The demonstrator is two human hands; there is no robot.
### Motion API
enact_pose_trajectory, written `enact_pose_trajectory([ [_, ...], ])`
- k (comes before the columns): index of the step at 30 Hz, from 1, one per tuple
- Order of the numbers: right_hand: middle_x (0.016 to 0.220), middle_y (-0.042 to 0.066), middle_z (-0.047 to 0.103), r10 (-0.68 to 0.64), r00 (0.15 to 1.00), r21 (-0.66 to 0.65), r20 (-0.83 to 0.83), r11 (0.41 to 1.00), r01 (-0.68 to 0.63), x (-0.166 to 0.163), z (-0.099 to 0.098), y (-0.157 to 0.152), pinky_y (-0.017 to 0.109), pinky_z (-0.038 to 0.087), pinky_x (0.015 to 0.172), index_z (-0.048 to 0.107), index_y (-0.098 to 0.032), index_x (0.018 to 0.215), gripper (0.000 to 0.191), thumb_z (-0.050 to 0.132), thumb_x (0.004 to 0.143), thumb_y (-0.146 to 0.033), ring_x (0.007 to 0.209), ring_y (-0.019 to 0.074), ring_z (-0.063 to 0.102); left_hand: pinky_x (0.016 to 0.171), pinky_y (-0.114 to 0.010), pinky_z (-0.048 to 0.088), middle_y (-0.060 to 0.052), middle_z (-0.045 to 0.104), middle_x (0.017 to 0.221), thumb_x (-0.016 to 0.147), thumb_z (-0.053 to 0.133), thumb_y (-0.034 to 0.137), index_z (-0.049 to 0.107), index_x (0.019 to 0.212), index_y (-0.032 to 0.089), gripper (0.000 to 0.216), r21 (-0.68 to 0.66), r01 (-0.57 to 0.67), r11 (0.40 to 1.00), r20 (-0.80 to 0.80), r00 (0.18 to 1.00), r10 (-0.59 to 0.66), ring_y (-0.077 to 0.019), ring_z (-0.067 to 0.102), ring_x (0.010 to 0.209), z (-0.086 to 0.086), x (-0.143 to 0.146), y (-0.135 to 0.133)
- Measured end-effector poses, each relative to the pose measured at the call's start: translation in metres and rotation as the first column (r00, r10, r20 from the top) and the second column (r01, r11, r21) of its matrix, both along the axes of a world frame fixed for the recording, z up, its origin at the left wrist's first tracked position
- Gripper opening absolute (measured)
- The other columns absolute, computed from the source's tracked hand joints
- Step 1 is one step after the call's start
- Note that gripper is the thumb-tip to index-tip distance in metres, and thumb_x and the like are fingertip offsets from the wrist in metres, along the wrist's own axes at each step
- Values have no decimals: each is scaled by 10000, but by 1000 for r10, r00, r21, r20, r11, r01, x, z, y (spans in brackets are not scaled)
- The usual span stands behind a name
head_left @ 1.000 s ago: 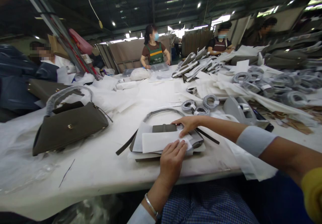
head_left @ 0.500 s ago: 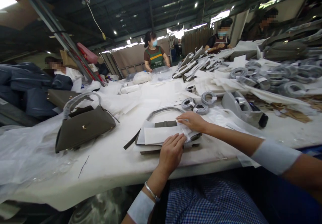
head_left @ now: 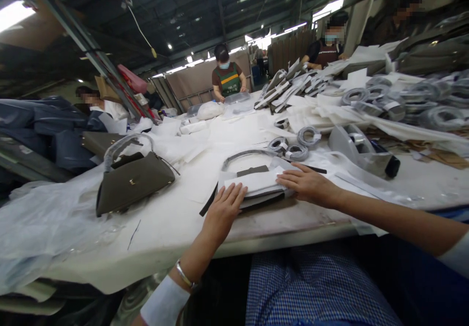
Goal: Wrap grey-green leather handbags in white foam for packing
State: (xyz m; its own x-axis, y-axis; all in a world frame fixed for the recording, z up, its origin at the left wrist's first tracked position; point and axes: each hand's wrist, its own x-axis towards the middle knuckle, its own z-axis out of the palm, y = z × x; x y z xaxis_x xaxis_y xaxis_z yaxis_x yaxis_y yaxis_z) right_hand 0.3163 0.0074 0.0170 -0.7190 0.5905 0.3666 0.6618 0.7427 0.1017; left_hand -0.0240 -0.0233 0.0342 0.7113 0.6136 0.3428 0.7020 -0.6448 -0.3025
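Note:
A grey-brown handbag [head_left: 252,171] lies on the white-covered table in front of me, its wrapped handle [head_left: 249,155] arching away from me. White paper [head_left: 252,184] covers much of its upper side. My left hand [head_left: 227,204] rests with fingers stretched out on the near left part of the paper. On the right side my right hand [head_left: 309,182] lies flat, fingers extended over the paper's edge. Dark straps stick out at both sides of the bag. Left of it stands another grey-brown handbag [head_left: 135,184] with a small gold clasp and a plastic-wrapped handle.
Wrapped coiled straps [head_left: 298,152] lie just beyond the bag. A tape dispenser [head_left: 361,150] stands to the right. Piles of wrapped parts [head_left: 399,99] fill the far right, and thin plastic sheets [head_left: 47,218] spread at left. A co-worker [head_left: 229,79] works across the table.
My left hand has shifted left along the bag, and my right hand has moved to its right side. The hands are farther apart. The white paper now lies differently, and the view has shifted slightly.

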Motion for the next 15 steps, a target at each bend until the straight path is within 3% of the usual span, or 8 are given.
enact_pose_trajectory([
  [5,1413,100,572,-67,995,36,-69,997,70,1,3,-14,564,259,1166,554,-219,1358,584,543,814,-7,1318,292,503,1161,-465,352,-114,527,1460,913,569,146,418,1450,151,558,-73,-20,997,153,988,31,-246,491,1351,-28,13,8],
  [7,1380,102,598,-103,984,13,-147,994,106,-8,-1,-30,528,344,1127,593,-225,1313,459,507,888,-73,1292,291,525,1139,-458,377,-120,539,1449,906,563,145,420,1450,163,563,-94,-26,995,210,977,45,-238,491,1352,-31,15,7],
  [9,1252,116,674,-193,947,-117,-255,979,167,-17,-7,-47,464,481,999,612,-214,1276,355,503,938,-199,1120,282,636,1131,-448,382,-120,545,1443,902,557,163,429,1447,169,560,-111,-19,994,251,967,46,-236,491,1352,-31,16,3],
  [10,1146,118,715,-273,913,-229,-303,951,208,-22,-9,-55,437,530,907,610,-202,1263,341,512,941,-261,983,270,683,1134,-447,376,-119,544,1444,900,558,182,432,1446,169,561,-117,-14,993,266,963,45,-240,490,1352,-29,16,1],
  [12,952,98,743,-455,822,-477,-342,838,266,-30,-13,-64,404,562,763,599,-186,1224,346,543,914,-331,758,241,696,1139,-454,363,-122,536,1450,889,573,230,433,1450,165,581,-116,-10,993,291,956,44,-257,488,1351,-28,17,-2],
  [15,952,76,725,-605,696,-731,-388,662,168,-40,-14,-64,389,562,770,594,-206,1097,293,611,837,-340,771,226,698,1122,-450,376,-127,544,1439,876,596,290,423,1458,166,619,-83,-1,997,310,950,27,-276,505,1330,-28,18,-2],
])
